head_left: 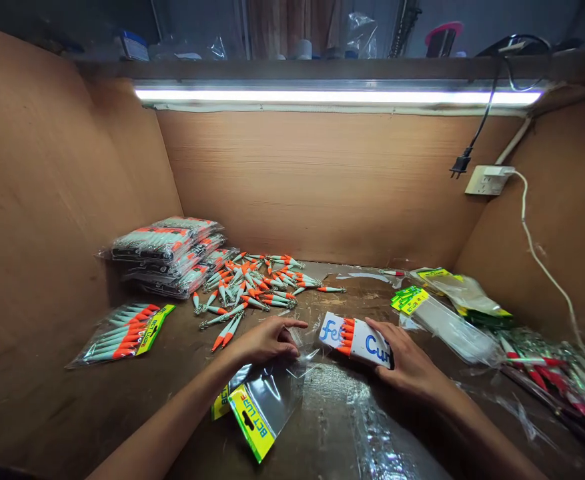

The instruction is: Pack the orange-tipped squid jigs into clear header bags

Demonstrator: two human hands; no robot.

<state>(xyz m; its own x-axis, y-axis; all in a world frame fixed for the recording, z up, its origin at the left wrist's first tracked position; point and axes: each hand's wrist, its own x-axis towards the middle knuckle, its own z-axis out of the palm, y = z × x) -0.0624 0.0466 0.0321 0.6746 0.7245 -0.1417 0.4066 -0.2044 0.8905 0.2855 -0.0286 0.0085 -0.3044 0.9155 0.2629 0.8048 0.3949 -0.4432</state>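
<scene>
The right hand covers one end of the white block, hiding the lettering after "Cu". The left hand hides part of the clear bag; whether its fingers touch the plastic is unclear. A second bag lies mostly hidden underneath. Both forearms leave at the bottom edge; the red-and-white lures run off the right. Fine print on the green-and-yellow packets is too small to read.

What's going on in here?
A person's right hand grips a white block with blue lettering, orange tips showing along its middle. The left hand is at a clear BCT LURE bag. Behind lies a pile of loose lures; to the left are a filled bag and stacked packs.
</scene>
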